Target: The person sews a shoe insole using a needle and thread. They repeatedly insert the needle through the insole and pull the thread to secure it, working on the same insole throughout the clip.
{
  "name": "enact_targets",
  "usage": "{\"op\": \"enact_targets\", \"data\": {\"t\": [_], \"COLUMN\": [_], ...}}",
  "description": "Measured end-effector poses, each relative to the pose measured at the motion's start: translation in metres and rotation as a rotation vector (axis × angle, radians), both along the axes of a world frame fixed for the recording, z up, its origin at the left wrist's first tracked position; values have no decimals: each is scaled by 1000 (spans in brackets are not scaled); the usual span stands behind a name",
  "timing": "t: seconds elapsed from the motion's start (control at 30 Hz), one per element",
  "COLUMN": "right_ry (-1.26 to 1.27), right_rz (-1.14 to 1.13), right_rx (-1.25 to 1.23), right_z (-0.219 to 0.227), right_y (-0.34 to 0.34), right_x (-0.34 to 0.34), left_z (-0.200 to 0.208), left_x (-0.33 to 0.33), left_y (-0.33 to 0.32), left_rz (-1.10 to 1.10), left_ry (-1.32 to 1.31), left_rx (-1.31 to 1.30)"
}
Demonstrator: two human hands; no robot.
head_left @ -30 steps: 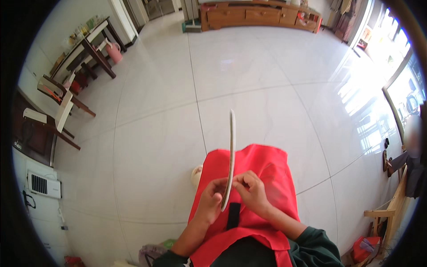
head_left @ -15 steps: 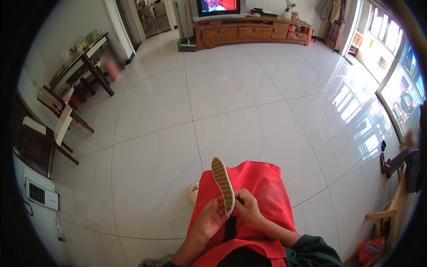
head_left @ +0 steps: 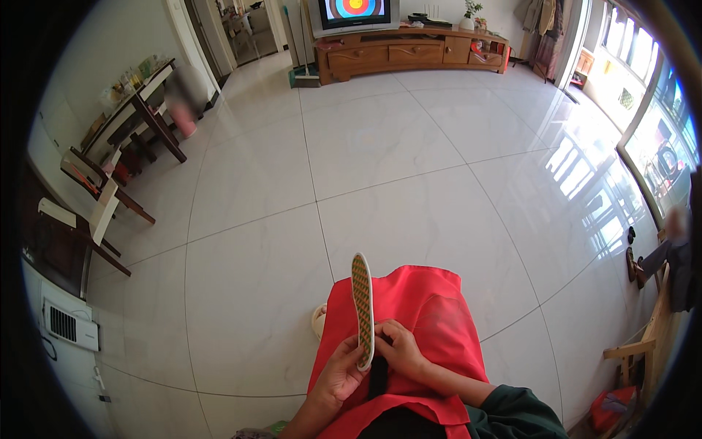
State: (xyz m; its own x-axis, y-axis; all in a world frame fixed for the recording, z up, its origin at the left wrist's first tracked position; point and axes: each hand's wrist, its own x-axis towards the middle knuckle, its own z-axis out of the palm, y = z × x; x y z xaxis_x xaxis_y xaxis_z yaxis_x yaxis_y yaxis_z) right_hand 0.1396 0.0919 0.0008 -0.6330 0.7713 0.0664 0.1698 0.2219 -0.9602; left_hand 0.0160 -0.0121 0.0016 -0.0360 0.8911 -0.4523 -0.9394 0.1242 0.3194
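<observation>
An insole with a green and orange patterned face and a white rim stands nearly upright above my lap. My left hand grips its lower end between thumb and fingers. Close by the insole's right edge, my right hand is closed with its fingertips pinched together; what they hold, if anything, is too small or hidden to see. Under both hands a red apron covers my lap, with a dark strap hanging down its middle.
Glossy tiled floor spreads ahead. Chairs and a table stand left, a wooden TV cabinet at the far wall. At right a seated person is by a wooden bench.
The insole has turned more upright and edge-on, its lower end shifting slightly left and down. My right hand has dropped a little and stays beside it. The television picture has changed.
</observation>
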Motion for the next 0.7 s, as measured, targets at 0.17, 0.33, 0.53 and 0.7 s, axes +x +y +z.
{"op": "enact_targets", "data": {"t": [0.17, 0.33, 0.53, 0.7], "right_ry": [4, -14, -2, 6], "right_rz": [-19, -12, -22, -22], "right_rx": [-69, -89, -123, -127], "right_z": [1, 4, -1, -3], "right_y": [0, 0, -1, -1], "right_x": [0, 0, -1, -1], "left_z": [4, 4, 9, 9], "left_x": [1, 2, 2, 2], "left_y": [1, 1, 2, 2], "left_rz": [-9, -2, 3, 3], "left_ry": [29, 73, 95, 89], "left_rx": [2, -33, -54, -51]}}
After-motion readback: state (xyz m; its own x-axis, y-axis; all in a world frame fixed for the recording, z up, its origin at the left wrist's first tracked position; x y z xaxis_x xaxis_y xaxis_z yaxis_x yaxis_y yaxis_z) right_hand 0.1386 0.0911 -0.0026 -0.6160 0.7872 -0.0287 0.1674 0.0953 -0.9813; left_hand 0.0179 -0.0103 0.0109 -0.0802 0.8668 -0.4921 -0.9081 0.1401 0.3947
